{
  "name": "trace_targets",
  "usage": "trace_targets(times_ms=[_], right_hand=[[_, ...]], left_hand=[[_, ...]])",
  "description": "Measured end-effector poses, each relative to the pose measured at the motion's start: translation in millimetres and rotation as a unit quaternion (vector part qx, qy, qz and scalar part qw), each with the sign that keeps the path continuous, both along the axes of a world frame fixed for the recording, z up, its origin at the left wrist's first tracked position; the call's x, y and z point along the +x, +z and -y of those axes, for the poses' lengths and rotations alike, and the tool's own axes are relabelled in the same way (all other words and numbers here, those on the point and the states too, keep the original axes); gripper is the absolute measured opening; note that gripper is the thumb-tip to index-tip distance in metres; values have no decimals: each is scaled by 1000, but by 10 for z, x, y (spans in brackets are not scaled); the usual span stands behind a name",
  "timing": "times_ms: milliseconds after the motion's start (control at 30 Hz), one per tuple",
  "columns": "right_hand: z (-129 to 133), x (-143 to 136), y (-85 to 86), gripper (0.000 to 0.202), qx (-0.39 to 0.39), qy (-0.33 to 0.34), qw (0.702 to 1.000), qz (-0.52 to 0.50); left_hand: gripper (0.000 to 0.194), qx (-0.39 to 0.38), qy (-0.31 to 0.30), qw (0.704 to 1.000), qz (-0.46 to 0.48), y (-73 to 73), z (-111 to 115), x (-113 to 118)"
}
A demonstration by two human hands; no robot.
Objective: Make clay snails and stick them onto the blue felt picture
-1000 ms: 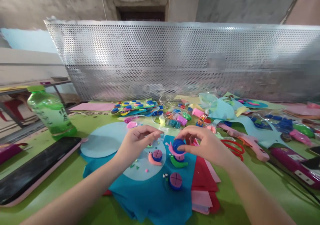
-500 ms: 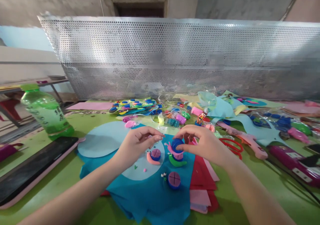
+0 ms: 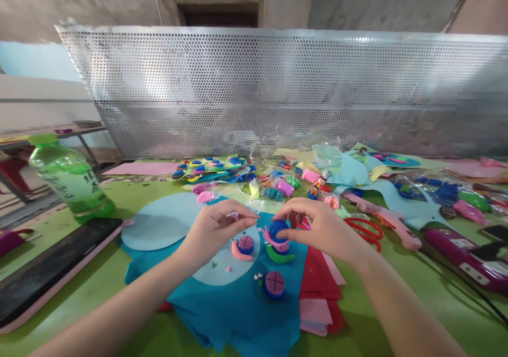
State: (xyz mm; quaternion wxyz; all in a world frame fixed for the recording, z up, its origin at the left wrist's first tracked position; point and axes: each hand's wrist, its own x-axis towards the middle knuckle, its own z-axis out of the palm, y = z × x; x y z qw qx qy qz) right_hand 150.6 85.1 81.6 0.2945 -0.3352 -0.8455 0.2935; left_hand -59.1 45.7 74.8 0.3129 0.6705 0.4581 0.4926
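My right hand grips a blue clay disc with a pink snail body, held over a green clay snail. My left hand is pinched just left of it, over the light blue paper circle; what its fingertips hold is too small to name. On that circle lie an orange snail with a purple-and-blue shell, a pink dot and a small green piece. A purple-topped blue disc with small eyes beside it sits on the blue felt.
A green bottle and a black phone are at left. Red scissors, a pink glue gun and a purple power strip lie at right. Wrapped clay and a perforated metal panel stand behind.
The view has shifted slightly, moving the scene a little left. Both hands keep nearly the same poses, with the blue disc still in my right hand.
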Motion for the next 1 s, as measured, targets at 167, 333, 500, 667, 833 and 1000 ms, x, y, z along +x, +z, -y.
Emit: trace_targets(times_ms=[167, 333, 500, 667, 833, 1000], right_hand=[[-1, -1, -6, 16, 5, 9, 1000, -2], [2, 3, 2, 17, 7, 5, 1000, 6], [5, -5, 1, 17, 19, 9, 1000, 8], [9, -7, -16, 18, 25, 17, 1000, 8], [15, -13, -28, 18, 38, 22, 999, 8], [26, -19, -19, 19, 41, 24, 999, 14]], left_hand=[[12, -9, -10, 999, -44, -36, 0, -9], [15, 9, 5, 996, -89, 18, 28, 16], [12, 6, 17, 996, -86, -1, 17, 11], [7, 22, 9, 997, -80, -42, 3, 0], [11, 18, 3, 995, -98, -22, 32, 0], [9, 35, 8, 995, -92, -21, 34, -2]])
